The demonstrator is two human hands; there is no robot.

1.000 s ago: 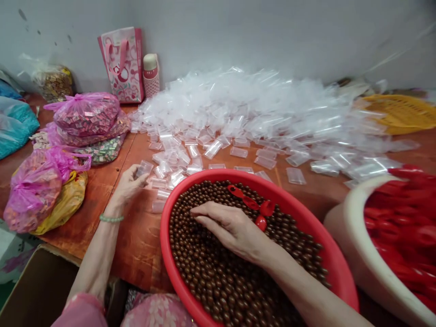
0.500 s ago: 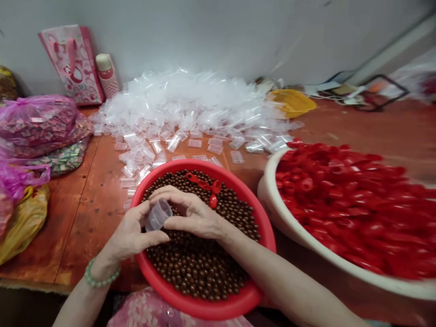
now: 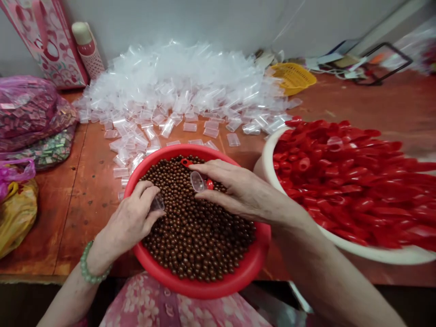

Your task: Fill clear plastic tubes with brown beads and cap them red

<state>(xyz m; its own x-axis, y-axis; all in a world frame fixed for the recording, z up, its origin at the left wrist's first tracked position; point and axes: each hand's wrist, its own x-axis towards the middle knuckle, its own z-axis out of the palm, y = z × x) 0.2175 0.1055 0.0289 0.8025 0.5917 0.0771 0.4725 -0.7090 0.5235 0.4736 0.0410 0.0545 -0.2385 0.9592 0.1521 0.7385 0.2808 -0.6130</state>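
Note:
My left hand [image 3: 138, 211] is closed around a clear plastic tube [image 3: 157, 203] at the left side of a red basin [image 3: 264, 254]. Between the thumb and fingers of my right hand [image 3: 235, 188] is a second clear tube [image 3: 197, 181], its oval mouth facing left. Both hands are over the shiny brown balls [image 3: 197, 245] that fill the basin. Partly hidden by my right hand, a red plastic piece [image 3: 185, 162] and a small red knob [image 3: 210, 184] show among the balls.
A white tub [image 3: 272, 159] heaped with red plastic pieces [image 3: 354, 181] stands at the right. Behind the basin spreads a big pile of clear tubes [image 3: 180, 86]. A yellow basket [image 3: 293, 78], a bottle [image 3: 87, 50], a pink bag [image 3: 47, 41] and filled plastic bags [image 3: 30, 113] are around it.
My hands have moved apart: the right went right across the basin, the left slightly left. Each hand now has its own clear tube. The camera view has tilted down.

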